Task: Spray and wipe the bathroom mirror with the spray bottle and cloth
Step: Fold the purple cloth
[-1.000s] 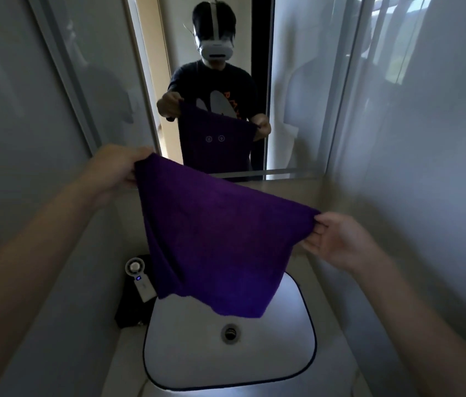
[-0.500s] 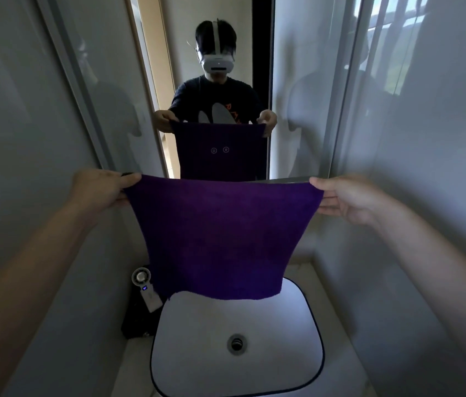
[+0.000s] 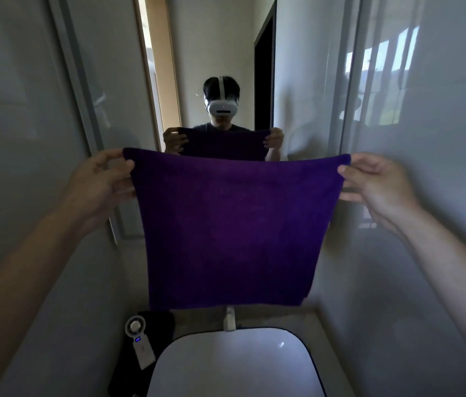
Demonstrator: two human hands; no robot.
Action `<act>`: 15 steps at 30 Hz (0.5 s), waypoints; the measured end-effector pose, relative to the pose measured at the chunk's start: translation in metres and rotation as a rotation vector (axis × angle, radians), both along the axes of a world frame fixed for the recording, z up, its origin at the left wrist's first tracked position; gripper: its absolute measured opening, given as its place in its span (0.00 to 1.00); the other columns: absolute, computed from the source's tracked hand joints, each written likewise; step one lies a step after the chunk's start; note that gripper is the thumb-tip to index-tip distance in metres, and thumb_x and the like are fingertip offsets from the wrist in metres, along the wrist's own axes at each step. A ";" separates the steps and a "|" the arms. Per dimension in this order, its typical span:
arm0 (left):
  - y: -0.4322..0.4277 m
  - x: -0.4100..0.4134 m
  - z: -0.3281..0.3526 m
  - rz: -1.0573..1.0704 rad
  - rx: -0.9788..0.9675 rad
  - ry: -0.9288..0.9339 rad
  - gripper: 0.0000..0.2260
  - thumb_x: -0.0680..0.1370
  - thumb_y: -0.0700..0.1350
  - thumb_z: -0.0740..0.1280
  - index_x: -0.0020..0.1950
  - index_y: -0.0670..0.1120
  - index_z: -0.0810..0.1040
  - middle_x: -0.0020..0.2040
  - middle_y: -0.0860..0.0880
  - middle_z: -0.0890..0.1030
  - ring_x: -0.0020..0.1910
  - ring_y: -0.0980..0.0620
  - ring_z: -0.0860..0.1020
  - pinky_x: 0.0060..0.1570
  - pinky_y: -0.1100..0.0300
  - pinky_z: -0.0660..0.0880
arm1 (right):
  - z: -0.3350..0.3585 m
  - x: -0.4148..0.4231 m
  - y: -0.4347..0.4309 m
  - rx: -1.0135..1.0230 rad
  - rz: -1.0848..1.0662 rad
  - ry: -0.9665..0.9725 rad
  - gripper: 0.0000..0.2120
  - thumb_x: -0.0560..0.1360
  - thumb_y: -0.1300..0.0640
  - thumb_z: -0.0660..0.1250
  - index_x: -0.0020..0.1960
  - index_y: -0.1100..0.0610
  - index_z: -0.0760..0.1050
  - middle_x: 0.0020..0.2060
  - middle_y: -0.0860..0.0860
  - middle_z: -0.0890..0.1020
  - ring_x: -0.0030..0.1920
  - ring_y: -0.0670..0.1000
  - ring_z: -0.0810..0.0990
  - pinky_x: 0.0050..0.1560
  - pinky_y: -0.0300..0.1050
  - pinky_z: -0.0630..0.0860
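Observation:
A purple cloth hangs spread flat in front of the bathroom mirror, above the sink. My left hand pinches its top left corner and my right hand pinches its top right corner, so the top edge is stretched level. The mirror shows a person with a headset holding the same cloth. The cloth hides the mirror's lower part. No spray bottle is in view.
A white basin with a dark rim sits below, a tap behind it. A small white hand-held fan lies on a dark object left of the basin. Grey walls close in on both sides.
Both hands have raised the cloth and pulled it level and taut; it hung slanted, with the right corner lower, a second ago. The view has tilted up toward the mirror.

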State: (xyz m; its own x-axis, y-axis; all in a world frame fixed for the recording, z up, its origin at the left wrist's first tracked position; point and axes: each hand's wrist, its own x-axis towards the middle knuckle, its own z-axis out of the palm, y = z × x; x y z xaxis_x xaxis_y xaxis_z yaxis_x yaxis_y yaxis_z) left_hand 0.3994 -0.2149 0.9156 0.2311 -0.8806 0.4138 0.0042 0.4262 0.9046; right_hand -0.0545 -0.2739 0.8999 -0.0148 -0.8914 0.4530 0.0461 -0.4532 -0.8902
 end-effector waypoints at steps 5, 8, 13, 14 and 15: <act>-0.005 -0.022 -0.005 -0.035 0.214 0.029 0.16 0.80 0.35 0.63 0.66 0.48 0.80 0.57 0.44 0.85 0.47 0.50 0.85 0.47 0.52 0.81 | -0.012 0.004 -0.022 0.140 -0.212 0.146 0.11 0.77 0.69 0.70 0.40 0.55 0.79 0.31 0.50 0.85 0.27 0.43 0.83 0.26 0.36 0.78; -0.006 -0.042 -0.018 -0.079 0.406 0.075 0.14 0.78 0.35 0.62 0.60 0.43 0.81 0.54 0.42 0.83 0.44 0.49 0.83 0.48 0.53 0.80 | -0.025 0.011 -0.026 0.318 -0.270 0.232 0.10 0.74 0.71 0.73 0.40 0.60 0.75 0.31 0.55 0.83 0.25 0.45 0.83 0.24 0.38 0.78; 0.003 -0.084 -0.021 -0.243 0.435 0.023 0.10 0.77 0.38 0.65 0.54 0.43 0.85 0.51 0.43 0.84 0.44 0.48 0.85 0.42 0.52 0.83 | -0.026 0.036 -0.015 0.377 -0.222 0.371 0.07 0.72 0.70 0.75 0.45 0.66 0.78 0.35 0.59 0.86 0.32 0.53 0.87 0.29 0.42 0.82; 0.005 -0.096 -0.019 -0.269 0.414 -0.029 0.11 0.77 0.38 0.65 0.53 0.44 0.86 0.51 0.44 0.85 0.45 0.48 0.85 0.42 0.53 0.83 | -0.022 0.044 -0.011 0.364 -0.186 0.393 0.06 0.72 0.69 0.75 0.45 0.66 0.78 0.33 0.58 0.86 0.33 0.53 0.87 0.30 0.42 0.82; 0.008 -0.108 -0.017 -0.286 0.389 -0.085 0.12 0.77 0.38 0.65 0.52 0.46 0.87 0.51 0.44 0.86 0.46 0.47 0.86 0.43 0.54 0.82 | -0.016 0.053 -0.006 0.344 -0.143 0.403 0.06 0.73 0.69 0.75 0.45 0.65 0.79 0.31 0.56 0.86 0.33 0.53 0.87 0.31 0.42 0.82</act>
State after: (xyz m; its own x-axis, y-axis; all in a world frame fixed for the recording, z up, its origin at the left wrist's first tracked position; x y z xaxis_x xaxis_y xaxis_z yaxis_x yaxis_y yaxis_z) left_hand 0.2912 -0.2067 0.8985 -0.0633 -0.9968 0.0485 -0.0093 0.0492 0.9987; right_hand -0.0020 -0.2795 0.8839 -0.0323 -0.9909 0.1306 -0.3703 -0.1095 -0.9224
